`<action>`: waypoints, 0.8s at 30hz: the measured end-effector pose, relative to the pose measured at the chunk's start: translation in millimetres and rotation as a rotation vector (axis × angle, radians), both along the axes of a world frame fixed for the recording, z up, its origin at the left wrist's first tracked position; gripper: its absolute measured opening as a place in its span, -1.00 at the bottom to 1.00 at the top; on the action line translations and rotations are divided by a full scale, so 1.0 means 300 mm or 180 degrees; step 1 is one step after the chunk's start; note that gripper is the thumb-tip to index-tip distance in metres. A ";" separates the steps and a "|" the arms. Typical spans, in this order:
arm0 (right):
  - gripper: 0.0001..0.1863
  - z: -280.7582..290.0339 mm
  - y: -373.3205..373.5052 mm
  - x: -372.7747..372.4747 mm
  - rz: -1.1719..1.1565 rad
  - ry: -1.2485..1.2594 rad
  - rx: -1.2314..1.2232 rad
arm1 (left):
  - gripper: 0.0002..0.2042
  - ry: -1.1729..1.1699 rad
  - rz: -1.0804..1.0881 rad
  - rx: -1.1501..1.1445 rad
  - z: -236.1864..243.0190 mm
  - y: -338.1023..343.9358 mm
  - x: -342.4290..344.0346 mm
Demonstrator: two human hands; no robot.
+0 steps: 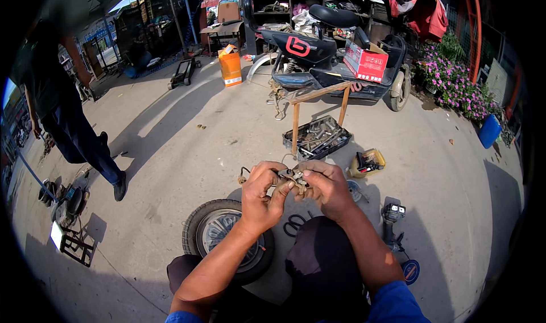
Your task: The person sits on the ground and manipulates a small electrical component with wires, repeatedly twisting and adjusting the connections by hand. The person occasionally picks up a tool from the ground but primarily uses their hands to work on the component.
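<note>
In front of my knees, both hands are raised close together around a small greyish metal part (293, 177). My left hand (263, 193) pinches its left side between thumb and fingers. The fingers of my right hand (329, 187) close on its right side. Fingers cover much of the part, so its exact kind is unclear. A thin curved wire or cable shows just above it. Below my left forearm lies a wheel with a black tyre (196, 232) and a silvery hub, partly hidden by that arm. Black looped pieces (293, 225) lie between the wheel and my right knee.
Ahead stands a black tool tray (343, 143) with a wooden handle, beside a yellow container (378, 157). A cordless power tool (391, 223) and blue disc (410, 271) lie right. Beyond are an electric scooter (293, 44) and orange bag (230, 67). A person (68, 112) stands left.
</note>
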State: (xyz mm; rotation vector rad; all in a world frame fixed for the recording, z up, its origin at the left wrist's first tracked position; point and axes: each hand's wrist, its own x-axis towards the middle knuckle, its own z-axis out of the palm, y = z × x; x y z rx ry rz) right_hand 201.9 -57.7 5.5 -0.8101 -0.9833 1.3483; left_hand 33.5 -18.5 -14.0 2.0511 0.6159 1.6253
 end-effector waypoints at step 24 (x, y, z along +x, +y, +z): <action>-0.75 -0.026 0.008 0.019 -0.0154 -0.0569 0.0674 | -0.86 -0.0169 -0.1032 -0.2083 0.001 0.029 -0.016</action>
